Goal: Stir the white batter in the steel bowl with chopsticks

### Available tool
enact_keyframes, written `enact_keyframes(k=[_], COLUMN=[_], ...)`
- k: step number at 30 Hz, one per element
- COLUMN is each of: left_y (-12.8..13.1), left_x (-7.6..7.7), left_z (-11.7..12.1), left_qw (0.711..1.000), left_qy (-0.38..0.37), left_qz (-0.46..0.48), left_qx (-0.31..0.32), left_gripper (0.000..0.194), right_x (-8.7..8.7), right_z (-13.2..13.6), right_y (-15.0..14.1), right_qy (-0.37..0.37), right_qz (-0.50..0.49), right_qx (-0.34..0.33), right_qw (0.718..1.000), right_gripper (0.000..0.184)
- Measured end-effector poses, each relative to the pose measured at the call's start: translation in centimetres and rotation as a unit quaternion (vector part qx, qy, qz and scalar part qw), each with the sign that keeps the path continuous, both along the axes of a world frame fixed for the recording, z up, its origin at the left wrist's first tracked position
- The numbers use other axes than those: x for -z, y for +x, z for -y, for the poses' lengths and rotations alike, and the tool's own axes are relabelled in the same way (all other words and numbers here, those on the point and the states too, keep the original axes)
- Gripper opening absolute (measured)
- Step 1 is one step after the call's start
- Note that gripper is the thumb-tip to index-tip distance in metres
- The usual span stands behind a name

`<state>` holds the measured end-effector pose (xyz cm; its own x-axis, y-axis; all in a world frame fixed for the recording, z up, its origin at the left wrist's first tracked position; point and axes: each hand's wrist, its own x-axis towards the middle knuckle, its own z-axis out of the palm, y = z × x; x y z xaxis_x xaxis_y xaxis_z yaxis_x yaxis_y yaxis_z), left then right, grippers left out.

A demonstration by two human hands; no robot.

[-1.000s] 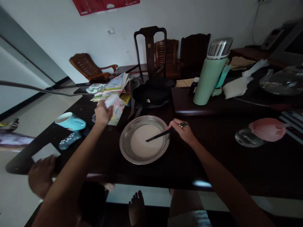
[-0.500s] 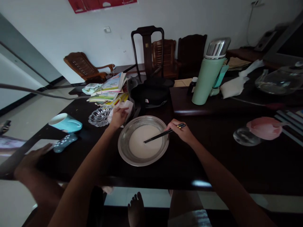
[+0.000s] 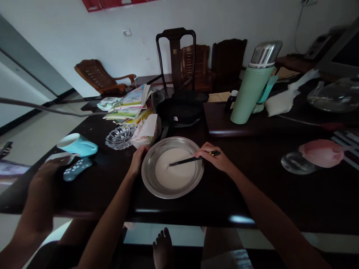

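Observation:
A wide metal bowl (image 3: 146,177) stands on the dark table, and a milky white liquid (image 3: 179,173) lies in it. In my right hand (image 3: 214,158), closed over the bowl's right rim, is a pair of black chopsticks (image 3: 185,161) with gold bands; their tips dip into the liquid. My left hand (image 3: 137,160) is at the bowl's left rim, its fingers curled against the side and partly hidden. Just beyond this hand stands a tissue pack (image 3: 144,136) with a tissue sticking out. Beside it is a clear glass dish (image 3: 119,138).
Another person's hand (image 3: 53,166) reaches in at the left, by a white paper, a blue mug (image 3: 78,145) and a game controller (image 3: 77,169). Books (image 3: 131,104) and a black bag (image 3: 179,110) lie behind. A green thermos (image 3: 251,93) and a pink-lidded container (image 3: 321,153) are rightward.
My left hand has come down from the tissue pack to the bowl's left rim. The chopstick tips have shifted slightly left in the liquid. The other person's hand has moved up and right with the paper.

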<state>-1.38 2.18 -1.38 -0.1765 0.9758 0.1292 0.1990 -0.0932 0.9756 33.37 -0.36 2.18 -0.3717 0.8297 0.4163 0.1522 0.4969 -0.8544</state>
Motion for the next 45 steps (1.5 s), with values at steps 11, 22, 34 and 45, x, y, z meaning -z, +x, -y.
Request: enact_keyframes(k=[11,22,34,45], left_y=[1.1,1.1,1.0,1.1], left_x=[-1.2,-1.1,-1.1,-1.2], left_z=[1.6,1.7,1.7,1.6], left_qw=[0.996,0.997,0.998,0.998], left_qy=[-0.083,-0.063,-0.042,-0.049], left_qz=[0.016,-0.021,-0.023,-0.031], left_qx=[0.03,0.024,0.041,0.035], left_gripper=[0.047,0.04,0.041,0.038], right_x=[-0.2,-0.1,-0.3,-0.4], right_z=[0.5,0.2,0.4,0.1], right_y=[0.1,0.8,0.6,0.9], right_qy=[-0.03,-0.047,-0.011,0.003], right_qz=[-0.034,-0.07,-0.044,-0.049], right_qx=[-0.007,0.052,0.037,0.091], right_qw=[0.999,0.995,0.998,0.995], right_gripper=[0.043,0.048,0.043,0.041])
